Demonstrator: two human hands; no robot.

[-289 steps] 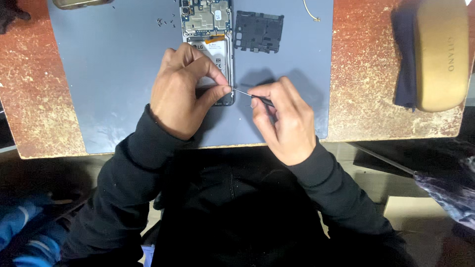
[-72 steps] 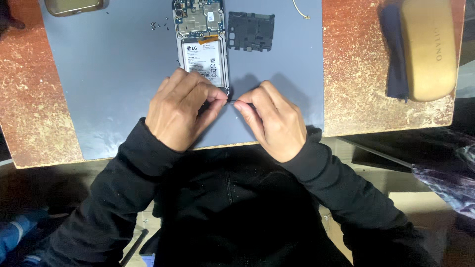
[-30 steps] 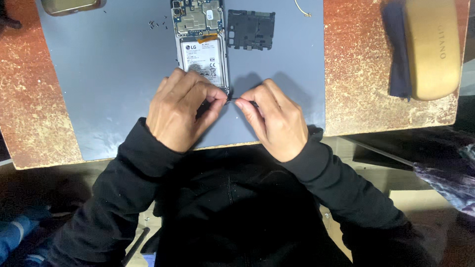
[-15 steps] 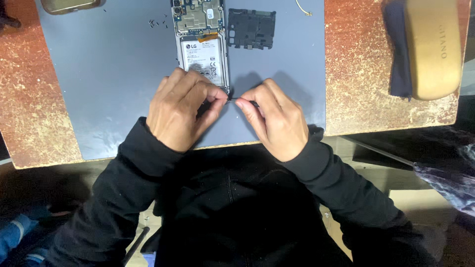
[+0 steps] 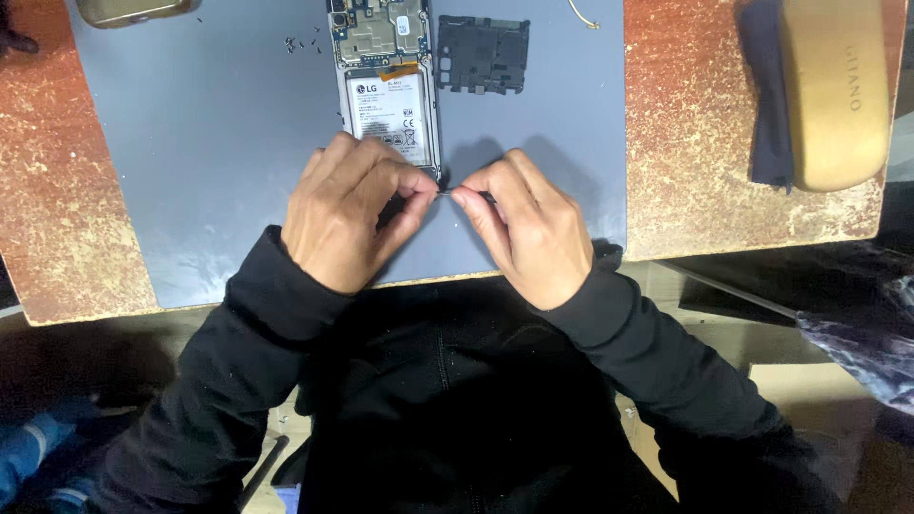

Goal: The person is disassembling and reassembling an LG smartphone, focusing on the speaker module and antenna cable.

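Note:
An opened phone (image 5: 386, 81) lies back-up on the grey mat (image 5: 190, 143), its white battery and upper circuit board exposed. My left hand (image 5: 347, 214) covers the phone's lower end, thumb and forefinger pinched by its bottom right corner. My right hand (image 5: 524, 224) pinches a thin metal tool (image 5: 447, 192), likely tweezers, whose tip meets my left fingertips. What sits between the fingertips is too small to tell.
A black plastic inner cover (image 5: 483, 54) lies right of the phone. Several tiny screws (image 5: 303, 43) are scattered to its left. A tan case on a dark cloth (image 5: 828, 86) sits at the right on the brown table (image 5: 57, 190). Another device (image 5: 133, 9) is at the top left.
Over the last second both hands have stayed pinched together at the phone's lower right corner. Much earlier, my left hand lay higher over the battery.

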